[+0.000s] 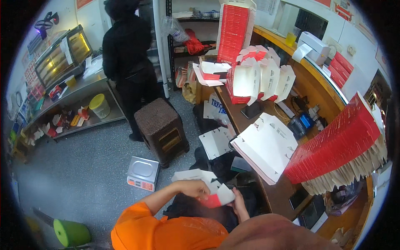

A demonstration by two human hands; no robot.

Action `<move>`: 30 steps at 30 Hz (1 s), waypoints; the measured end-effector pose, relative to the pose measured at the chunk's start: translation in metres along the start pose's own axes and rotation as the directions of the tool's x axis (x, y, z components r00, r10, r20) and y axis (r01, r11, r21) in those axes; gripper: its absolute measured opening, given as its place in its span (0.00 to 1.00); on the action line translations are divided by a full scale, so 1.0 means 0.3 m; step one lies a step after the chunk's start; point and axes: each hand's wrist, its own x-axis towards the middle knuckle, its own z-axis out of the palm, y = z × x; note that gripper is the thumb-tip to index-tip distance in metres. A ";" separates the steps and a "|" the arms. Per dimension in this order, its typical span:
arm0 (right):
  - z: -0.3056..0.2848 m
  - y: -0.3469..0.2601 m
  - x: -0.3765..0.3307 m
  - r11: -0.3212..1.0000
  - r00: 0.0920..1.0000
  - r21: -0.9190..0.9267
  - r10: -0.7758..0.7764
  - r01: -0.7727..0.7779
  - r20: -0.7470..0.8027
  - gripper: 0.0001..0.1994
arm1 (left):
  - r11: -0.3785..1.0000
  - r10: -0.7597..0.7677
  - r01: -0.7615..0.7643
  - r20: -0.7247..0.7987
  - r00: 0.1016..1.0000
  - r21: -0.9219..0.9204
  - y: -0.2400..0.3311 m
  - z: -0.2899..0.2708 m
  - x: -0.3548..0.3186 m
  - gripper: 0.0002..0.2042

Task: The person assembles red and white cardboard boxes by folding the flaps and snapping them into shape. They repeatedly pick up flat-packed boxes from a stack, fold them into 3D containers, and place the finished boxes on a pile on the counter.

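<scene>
Over my lap is a partly folded red-and-white cardboard box (227,195), with some of its flaps standing up. My left hand (195,189) is closed on its near left side, fingers curled at the red panel. At the right end of the same box, my right hand (239,203) grips the edge, its fingers partly hidden. A stack of flat white box blanks (266,146) lies on the table edge to the right. Beyond my hands, another white blank (216,142) rests on something dark.
A long row of red flat boxes (333,139) leans on the brown table (266,196). Folded boxes (246,81) and a phone (252,109) sit farther back. Left are a scale (143,171), a brown stool (160,125) and a green bin (71,232). A person in black (129,54) stands behind.
</scene>
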 end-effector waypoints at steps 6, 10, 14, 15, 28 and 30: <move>0.154 -0.109 -0.147 0.244 0.536 -0.579 -0.738 0.778 0.410 0.10 | 0.994 -0.072 0.025 -0.468 0.881 -0.107 -0.305 0.100 0.071 0.14; 0.147 -0.119 -0.185 0.428 0.659 -0.559 -0.683 0.710 0.315 0.08 | 0.819 -0.462 0.208 -0.397 0.793 -0.535 -0.238 0.137 0.091 0.16; 0.160 -0.148 -0.174 0.217 0.521 -0.542 -0.688 0.812 0.506 0.08 | 0.805 -0.478 0.182 -0.438 0.761 -0.564 -0.354 0.193 0.135 0.16; 0.162 -0.161 -0.186 0.105 0.484 -0.548 -0.625 0.830 0.613 0.08 | 0.846 -0.433 0.171 -0.462 0.774 -0.505 -0.385 0.221 0.152 0.16; 0.153 -0.056 -0.095 0.333 0.726 -0.663 -0.477 0.670 0.495 0.10 | 0.968 0.236 -0.075 -0.768 0.596 0.240 -0.218 0.219 0.242 0.06; 0.160 -0.071 -0.105 0.407 0.783 -0.707 -0.521 0.578 0.340 0.10 | 0.909 0.386 -0.059 -0.781 0.492 0.412 -0.085 0.232 0.227 0.07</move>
